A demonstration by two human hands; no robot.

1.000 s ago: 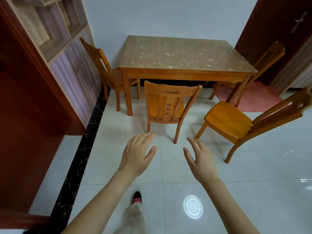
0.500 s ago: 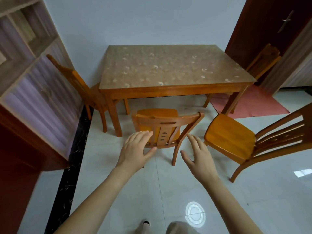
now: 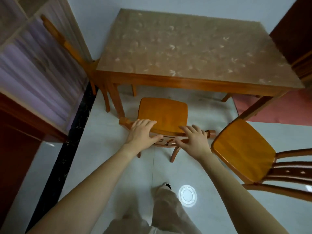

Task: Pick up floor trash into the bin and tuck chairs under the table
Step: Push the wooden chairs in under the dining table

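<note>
A wooden chair (image 3: 163, 114) stands in front of the table (image 3: 185, 48), its seat just short of the table's near edge. My left hand (image 3: 141, 132) rests on the left part of the chair's top rail, fingers over it and thumb behind. My right hand (image 3: 194, 139) grips the right part of the same rail. A second chair (image 3: 243, 149) stands pulled out at the right, turned away from the table. A third chair (image 3: 70, 53) is at the table's left side, against the shelf.
A shelf unit (image 3: 33, 65) with purple panels lines the left wall, with a black floor strip (image 3: 67, 149) along it. A red mat (image 3: 278, 108) lies at the right under the table's corner. A fourth chair (image 3: 302, 65) shows at the far right edge. My leg and shoe (image 3: 166, 188) are below.
I have stepped closer to the table. Both hands went forward from open in the air and have come down onto the middle chair's top rail.
</note>
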